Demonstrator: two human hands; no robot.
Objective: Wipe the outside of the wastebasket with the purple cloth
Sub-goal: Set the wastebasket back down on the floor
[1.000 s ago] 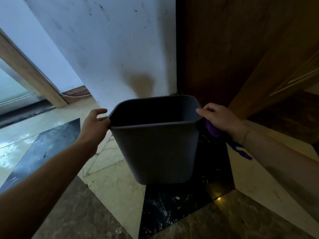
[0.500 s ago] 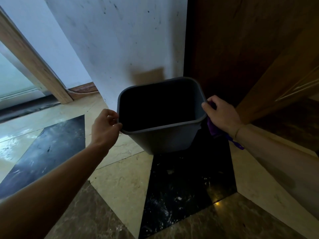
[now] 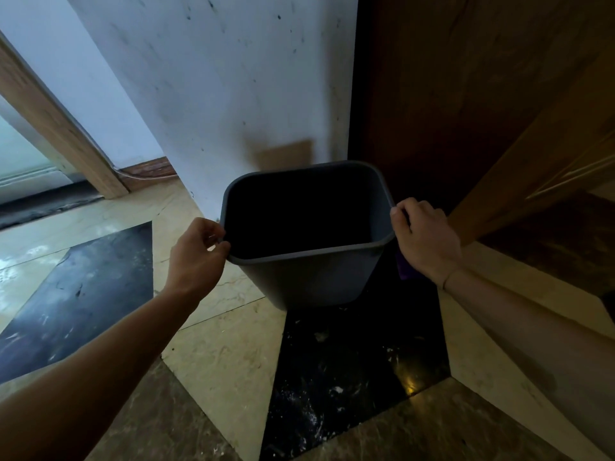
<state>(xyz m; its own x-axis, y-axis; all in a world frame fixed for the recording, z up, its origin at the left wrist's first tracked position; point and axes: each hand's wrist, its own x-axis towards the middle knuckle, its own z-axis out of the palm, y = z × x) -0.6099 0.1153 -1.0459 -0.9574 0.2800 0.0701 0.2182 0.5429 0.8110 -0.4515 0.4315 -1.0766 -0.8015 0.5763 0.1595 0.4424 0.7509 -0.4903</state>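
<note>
A dark grey rectangular wastebasket (image 3: 312, 277) stands on the floor near the wall corner, its open mouth facing me and its inside dark. My left hand (image 3: 196, 257) pinches the rim at the near left corner. My right hand (image 3: 426, 241) grips the rim at the right side. A small piece of the purple cloth (image 3: 404, 269) shows under my right palm, pressed against the basket's outer right wall; most of the cloth is hidden by the hand.
A white scuffed wall (image 3: 233, 94) rises just behind the basket. A dark wooden door (image 3: 449, 94) and wooden frame (image 3: 532, 168) stand at the right. The floor is cream, black and brown marble tiles (image 3: 349, 377). A glass door with a wooden frame (image 3: 60, 138) is at the far left.
The basket has come down from a raised, tilted hold to the floor and sits closer to the wall. Both hands stayed on its rim and followed it; less purple cloth shows now.
</note>
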